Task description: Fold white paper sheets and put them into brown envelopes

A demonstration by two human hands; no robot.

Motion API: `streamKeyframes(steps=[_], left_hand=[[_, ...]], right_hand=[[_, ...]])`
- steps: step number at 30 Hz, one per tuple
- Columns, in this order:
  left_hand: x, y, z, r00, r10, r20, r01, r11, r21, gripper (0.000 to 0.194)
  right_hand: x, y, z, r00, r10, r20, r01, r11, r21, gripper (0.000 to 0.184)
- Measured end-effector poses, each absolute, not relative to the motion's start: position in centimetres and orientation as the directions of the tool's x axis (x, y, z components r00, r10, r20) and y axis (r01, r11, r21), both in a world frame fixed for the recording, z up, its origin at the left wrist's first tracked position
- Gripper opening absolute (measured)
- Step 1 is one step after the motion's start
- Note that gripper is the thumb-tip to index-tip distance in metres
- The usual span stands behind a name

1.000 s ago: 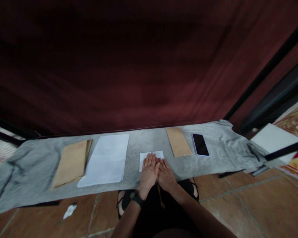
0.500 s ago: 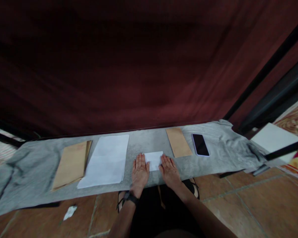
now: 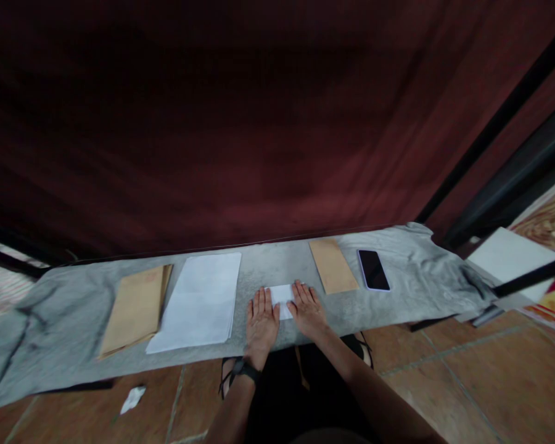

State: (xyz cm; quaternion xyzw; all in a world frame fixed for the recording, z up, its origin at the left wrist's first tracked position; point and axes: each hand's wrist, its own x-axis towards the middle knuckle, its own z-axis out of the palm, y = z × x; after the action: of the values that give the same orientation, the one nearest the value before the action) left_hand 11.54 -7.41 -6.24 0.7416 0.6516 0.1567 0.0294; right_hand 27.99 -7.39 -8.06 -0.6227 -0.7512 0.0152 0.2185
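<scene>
Head view: from where I'm standing, both hands are lying palm down on a small folded paper (image 3: pixel 283 295), which is sitting low in the frame, right around the middle. Left hand (image 3: pixel 261 324) is covering the paper's left end, fingers straight and close together, thumb spreading out to the side. Right hand (image 3: pixel 309 313) is lying over the right end the same way, its fingers fanning a little and leaning toward the upper left. Neither hand is pinching anything; the two are keeping apart, with a white strip of the paper showing between them. Dark watch (image 3: pixel 245 368) is circling the left wrist.

Under it all, grey cloth (image 3: pixel 268 262) is stretching across the lower part of the frame. On the cloth, left of the hands, white sheets (image 3: pixel 198 302) are lying in a loose pile, and farther toward the lower left, brown envelopes (image 3: pixel 132 305) are resting just beside them. Right of centre, a single envelope (image 3: pixel 333 266) is lying slanted, and a phone (image 3: pixel 374 270) is resting near it, dark screen facing up. Dark red curtain (image 3: pixel 259 123) is filling the upper frame. Down at lower left, a white scrap (image 3: pixel 132 399) is lying on the tiles (image 3: pixel 87 413).
</scene>
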Motion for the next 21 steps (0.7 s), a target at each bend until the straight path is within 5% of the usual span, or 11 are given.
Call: streamKeyframes(steps=[15,21], left_hand=[[11.0,-9.9,-5.5,-0.043,0.954,0.296,0.943,-0.059,0.328,0.058],[13.6,-12.0,-5.1,0.271,0.929,0.252,0.878,-0.346,0.331,0.056]], right_hand=[[31.2,-9.8,-8.0,-0.095,0.947,0.306,0.948,0.18,-0.262,0.054],[30.9,-9.9,-7.5,-0.082,0.95,0.301,0.952,0.164,-0.259,0.053]])
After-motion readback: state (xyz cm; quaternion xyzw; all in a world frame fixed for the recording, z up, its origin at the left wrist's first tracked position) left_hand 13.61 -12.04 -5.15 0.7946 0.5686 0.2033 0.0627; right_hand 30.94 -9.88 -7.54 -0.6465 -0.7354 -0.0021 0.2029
